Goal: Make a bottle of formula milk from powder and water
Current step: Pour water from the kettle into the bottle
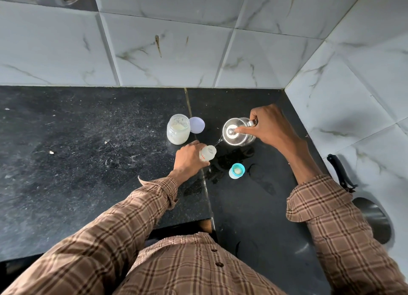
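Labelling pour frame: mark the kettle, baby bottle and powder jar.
kettle [234,131], head view, on its lid
baby bottle [208,153], head view, on its neck
powder jar [178,133], head view, on its glass side

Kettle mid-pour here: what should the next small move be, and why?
Probably keep the kettle tilted and the thin stream centred on the mouth of the bottle. The right hand holds its handle with a finger on the lid; the left hand steadies the bottle. Water already lies on the counter, so spilling looks likely.
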